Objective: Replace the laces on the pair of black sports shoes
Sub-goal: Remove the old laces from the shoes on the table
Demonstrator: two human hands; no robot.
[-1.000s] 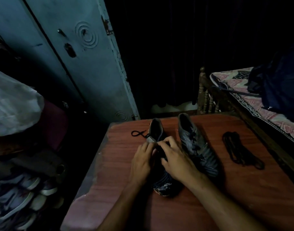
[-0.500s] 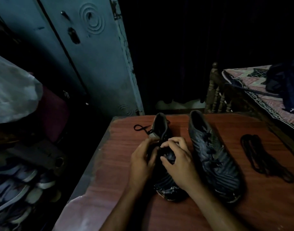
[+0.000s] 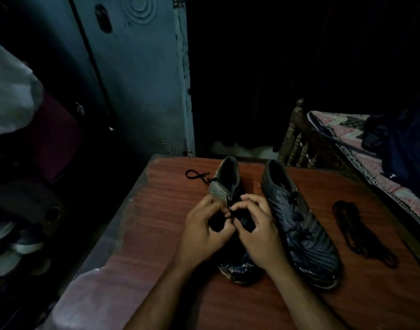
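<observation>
Two shoes sit on our desk [image 3: 170, 225]; our left hand [image 3: 204, 232] and right hand [image 3: 259, 231] pinch the lace [image 3: 230, 211] over the left shoe [image 3: 229, 184] (spare laces [image 3: 356, 232] lie beside the right shoe [image 3: 299, 225]).

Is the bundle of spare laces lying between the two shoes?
No, the spare laces lie on the table, right of both shoes.

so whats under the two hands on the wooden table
The left black sports shoe lies under the left hand and right hand, which pinch its black lace. Its heel opening and toe show; the eyelets are covered.
</observation>
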